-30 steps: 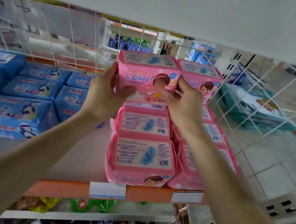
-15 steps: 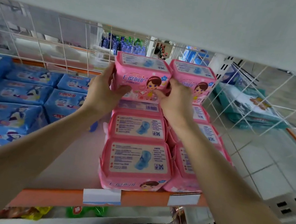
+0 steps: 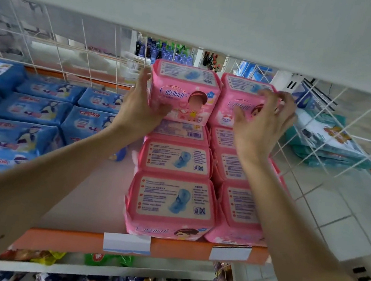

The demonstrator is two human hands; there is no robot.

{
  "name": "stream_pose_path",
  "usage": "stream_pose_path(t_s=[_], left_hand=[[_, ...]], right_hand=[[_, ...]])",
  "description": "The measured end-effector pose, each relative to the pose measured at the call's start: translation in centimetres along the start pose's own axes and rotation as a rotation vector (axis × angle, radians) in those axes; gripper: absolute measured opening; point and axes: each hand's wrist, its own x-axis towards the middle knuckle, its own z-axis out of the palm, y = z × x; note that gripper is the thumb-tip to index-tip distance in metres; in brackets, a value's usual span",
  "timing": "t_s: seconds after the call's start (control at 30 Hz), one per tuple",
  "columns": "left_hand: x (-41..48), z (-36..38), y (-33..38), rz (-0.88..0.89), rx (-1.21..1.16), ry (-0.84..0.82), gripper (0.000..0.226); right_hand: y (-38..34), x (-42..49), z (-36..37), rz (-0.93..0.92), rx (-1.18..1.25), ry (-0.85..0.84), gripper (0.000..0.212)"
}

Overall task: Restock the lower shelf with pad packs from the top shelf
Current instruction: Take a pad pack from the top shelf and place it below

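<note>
**Asker:** Fingers of the left hand (image 3: pixel 139 108), what have they got?

**Watcher:** They wrap round the left end of the upper pink pad pack (image 3: pixel 183 91). The thumb presses on its printed front near the lower corner, so that hand holds it.

**Asker:** How does the pack lie?

**Watcher:** Its long axis runs left to right, from those fingers toward the other hand, parallel to the orange shelf edge (image 3: pixel 174 248). The printed face with the cartoon girl looks out at the camera, and the label panel looks up. The pack sits on the rear of the left pink stack (image 3: pixel 170 198), which starts straight below the thumb.

**Asker:** And the right hand (image 3: pixel 262 125)?

**Watcher:** Its fingers are curled and spread apart in front of the neighbouring pink pack (image 3: pixel 241 88), with the fingertips near that pack's top right corner. I cannot tell whether they grip it or only hover. That pack stands the same way, just beside the first.

**Asker:** What lies around them?

**Watcher:** Left of the left fingers, blue pad packs (image 3: pixel 31 108) lie flat on the same shelf. Behind both sets of fingers is a white wire grid (image 3: pixel 60 47). Right of the right fingers, past the wire, are teal packs (image 3: pixel 325 143). Below the wrists, a white price label (image 3: pixel 127 243) sits on the orange edge.
</note>
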Motion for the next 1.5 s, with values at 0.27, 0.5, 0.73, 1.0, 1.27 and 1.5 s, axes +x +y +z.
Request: stream_pose_path(t_s=[0.27, 0.5, 0.73, 1.0, 1.27, 1.5], left_hand=[[0.4, 1.6, 1.9, 0.069, 0.097, 0.058, 0.081], [1.1, 2.5, 2.2, 0.041, 0.128, 0.116, 0.07], [1.2, 2.8, 2.8, 0.044, 0.141, 0.143, 0.071], [-1.9, -0.3, 2.6, -0.07, -0.093, -0.093, 0.103], [-9.4, -1.5, 0.3, -0.334, -0.335, -0.183, 0.063], [-9.9, -0.1, 1.1, -0.359, -0.303, -0.286, 0.046]], right_hand=[[1.3, 1.5, 0.3, 0.188, 0.138, -0.324, 0.109], [1.8, 2.2, 0.1, 0.167, 0.182, -0.301, 0.094], [0.7, 1.4, 0.7, 0.151, 0.18, -0.256, 0.092], [2.5, -0.4, -3.3, 0.11, 0.164, -0.274, 0.086], [5.8, -1.5, -3.7, 0.2, 0.055, -0.572, 0.051], [5.1, -2.4, -2.9, 0.309, 0.048, -0.658, 0.069]])
